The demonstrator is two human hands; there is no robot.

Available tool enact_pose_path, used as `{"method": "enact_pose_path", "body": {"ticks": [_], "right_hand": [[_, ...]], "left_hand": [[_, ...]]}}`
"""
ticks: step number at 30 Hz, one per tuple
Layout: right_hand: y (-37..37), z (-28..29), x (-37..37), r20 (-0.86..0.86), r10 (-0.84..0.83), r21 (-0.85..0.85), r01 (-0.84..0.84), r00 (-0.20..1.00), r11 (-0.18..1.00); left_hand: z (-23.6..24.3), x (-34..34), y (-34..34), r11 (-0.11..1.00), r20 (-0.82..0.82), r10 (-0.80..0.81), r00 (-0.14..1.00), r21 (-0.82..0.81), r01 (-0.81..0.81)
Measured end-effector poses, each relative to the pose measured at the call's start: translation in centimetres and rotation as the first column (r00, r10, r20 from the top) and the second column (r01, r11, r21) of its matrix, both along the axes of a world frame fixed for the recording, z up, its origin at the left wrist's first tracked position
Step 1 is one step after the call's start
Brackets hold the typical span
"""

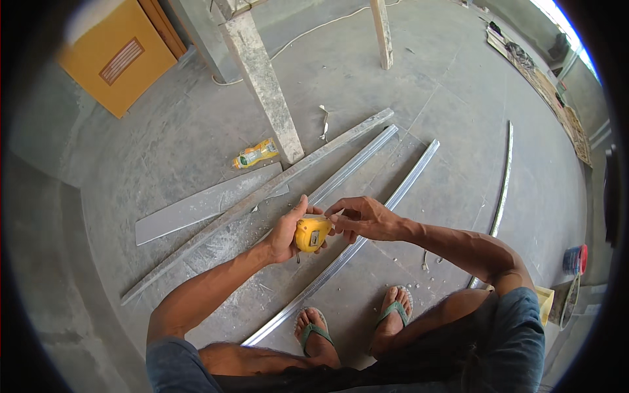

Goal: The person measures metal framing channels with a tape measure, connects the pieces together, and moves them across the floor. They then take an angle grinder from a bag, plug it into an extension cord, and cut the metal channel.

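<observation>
A yellow tape measure [313,236] sits in your left hand [286,233], fingers curled around it. Your right hand [370,219] gathers its fingertips at the tape measure's right edge; whether they pinch it, I cannot tell. Below it lies a silver metal channel [414,173]; beyond it, leftward, a yellow container [257,154].

A head-worn fisheye looks down — wide over the floor [458,164].
</observation>
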State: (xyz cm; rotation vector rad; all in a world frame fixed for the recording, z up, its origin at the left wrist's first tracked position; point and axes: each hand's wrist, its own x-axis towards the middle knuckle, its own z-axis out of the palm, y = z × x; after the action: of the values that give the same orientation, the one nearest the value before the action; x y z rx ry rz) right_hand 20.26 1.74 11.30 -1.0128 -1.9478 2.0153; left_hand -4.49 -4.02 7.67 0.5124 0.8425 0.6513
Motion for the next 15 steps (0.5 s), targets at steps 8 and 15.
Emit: {"method": "enact_pose_path", "body": {"ticks": [8,15], "right_hand": [[0.7,-5.3,0.7,-0.022,-0.18,-0.292,0.166,0.983,0.942],[2.4,-6.1,1.8,-0.065,-0.239,-0.251,0.216,0.969,0.944]], "left_hand": [[0.0,3.4,1.3,0.843,-0.568,0.101,0.817,0.485,0.233],[-2.2,1.8,0.9,0.649,-0.668,0.182,0.722,0.633,0.422]]}}
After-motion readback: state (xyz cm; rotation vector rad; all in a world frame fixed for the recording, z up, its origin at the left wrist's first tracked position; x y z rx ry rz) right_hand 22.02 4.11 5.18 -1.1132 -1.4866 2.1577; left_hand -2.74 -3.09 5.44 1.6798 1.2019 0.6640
